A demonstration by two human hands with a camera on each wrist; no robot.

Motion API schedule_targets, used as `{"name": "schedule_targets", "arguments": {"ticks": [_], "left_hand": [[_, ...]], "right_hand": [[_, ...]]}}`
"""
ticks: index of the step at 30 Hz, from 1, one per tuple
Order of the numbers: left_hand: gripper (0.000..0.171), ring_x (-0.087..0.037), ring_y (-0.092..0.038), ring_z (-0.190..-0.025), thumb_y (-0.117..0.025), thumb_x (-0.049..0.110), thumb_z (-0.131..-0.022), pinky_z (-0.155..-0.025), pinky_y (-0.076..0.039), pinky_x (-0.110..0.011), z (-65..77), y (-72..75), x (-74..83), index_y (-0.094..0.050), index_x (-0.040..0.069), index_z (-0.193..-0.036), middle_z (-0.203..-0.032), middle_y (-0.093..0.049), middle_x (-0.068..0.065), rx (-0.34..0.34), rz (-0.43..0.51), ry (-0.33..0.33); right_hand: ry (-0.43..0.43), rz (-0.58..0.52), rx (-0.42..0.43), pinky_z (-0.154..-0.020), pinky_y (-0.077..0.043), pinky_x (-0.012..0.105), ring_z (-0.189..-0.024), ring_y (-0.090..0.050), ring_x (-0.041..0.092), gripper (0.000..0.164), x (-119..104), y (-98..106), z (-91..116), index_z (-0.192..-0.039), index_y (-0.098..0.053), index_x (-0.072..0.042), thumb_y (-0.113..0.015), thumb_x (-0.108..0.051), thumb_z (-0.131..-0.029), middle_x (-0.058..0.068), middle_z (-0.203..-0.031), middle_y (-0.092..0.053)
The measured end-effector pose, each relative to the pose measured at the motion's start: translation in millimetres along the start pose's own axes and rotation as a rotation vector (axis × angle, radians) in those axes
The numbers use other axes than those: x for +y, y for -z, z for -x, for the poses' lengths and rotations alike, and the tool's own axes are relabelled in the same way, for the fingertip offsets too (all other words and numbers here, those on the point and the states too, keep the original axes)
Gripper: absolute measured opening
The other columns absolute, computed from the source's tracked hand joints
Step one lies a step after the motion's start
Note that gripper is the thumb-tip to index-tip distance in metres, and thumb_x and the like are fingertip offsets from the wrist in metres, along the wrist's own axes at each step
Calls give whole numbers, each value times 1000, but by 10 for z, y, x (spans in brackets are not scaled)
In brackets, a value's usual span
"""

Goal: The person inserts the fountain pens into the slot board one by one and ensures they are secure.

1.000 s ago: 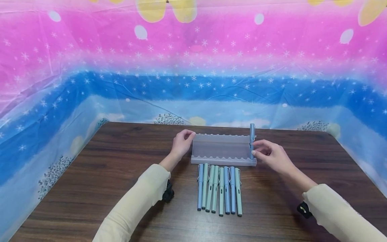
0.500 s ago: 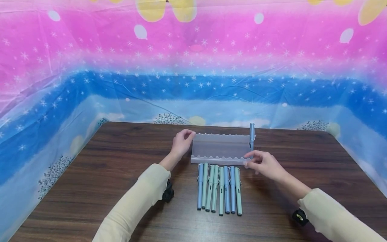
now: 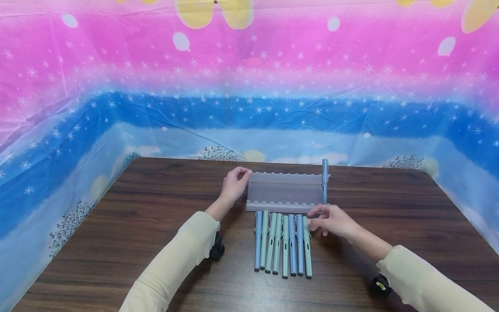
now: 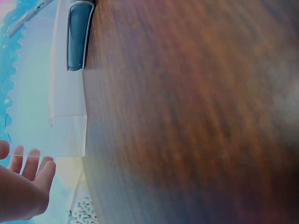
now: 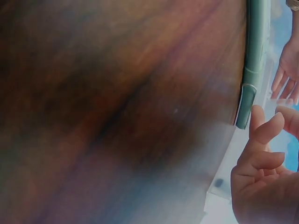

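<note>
A clear plastic pen rack [image 3: 284, 190] with scalloped edges stands towards the back of the table. My left hand [image 3: 234, 184] pinches its upper left corner; in the left wrist view, the fingertips show through the plastic. One blue pen [image 3: 325, 173] leans upright in the slot at the rack's right end. In front, several capped pens lie side by side, blue and green, clips towards the rack. My right hand [image 3: 335, 223] has its thumb and fingers apart beside the cap of the rightmost green pen [image 3: 307, 249], holding nothing. In the right wrist view, a fingertip is right at that cap's end.
The dark wood table [image 3: 156, 251] extends to both sides. A leftmost blue pen [image 3: 257, 242] ends the row on the left. A pink and blue patterned cloth [image 3: 249, 112] hangs behind the table and along its sides.
My right hand has let go of the upright blue pen and moved down and left to the rightmost green pen. The blue pen stays in the rack; my left hand has not moved.
</note>
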State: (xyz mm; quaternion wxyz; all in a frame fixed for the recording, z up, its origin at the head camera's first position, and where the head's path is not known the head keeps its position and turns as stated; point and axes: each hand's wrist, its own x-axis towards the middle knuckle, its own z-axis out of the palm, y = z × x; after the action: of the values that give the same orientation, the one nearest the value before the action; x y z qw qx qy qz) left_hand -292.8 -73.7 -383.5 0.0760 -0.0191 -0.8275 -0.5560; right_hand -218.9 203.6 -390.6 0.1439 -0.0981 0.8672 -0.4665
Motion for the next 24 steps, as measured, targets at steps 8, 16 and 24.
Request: {"name": "schedule_targets", "arguments": {"ticks": [8,16,24], "left_hand": [[24,-21,-53,-92,-51,24,-90,-80,-43,-34,3,5,7,-59,5,-103,-99,-58,-8,3,4,1],[24,-21,-53,-91,-51,23,-90,-79,-43,-34,3,6,10,-59,4,-102,-98,-58,-8,7,4,-5],[24,-21,-53,-90,-51,23,-90,-79,-43,-34,4,4,13,-59,4,-102,-98,-59,-8,11,-8,-6]], "right_hand": [[0,36,20,-53,-42,33,-49,-50,21,32,34,-43,-19,-103,-54,-1,-66,-18,-79,6,-67,-61],[35,97,3,-50,-43,32,-48,-51,19,36,59,-75,-37,-104,-54,-1,-67,-22,-79,5,-64,-58],[55,150,-14,-47,-43,31,-47,-50,18,30,10,-76,-46,-102,-54,-1,-66,-15,-78,5,-62,-54]]}}
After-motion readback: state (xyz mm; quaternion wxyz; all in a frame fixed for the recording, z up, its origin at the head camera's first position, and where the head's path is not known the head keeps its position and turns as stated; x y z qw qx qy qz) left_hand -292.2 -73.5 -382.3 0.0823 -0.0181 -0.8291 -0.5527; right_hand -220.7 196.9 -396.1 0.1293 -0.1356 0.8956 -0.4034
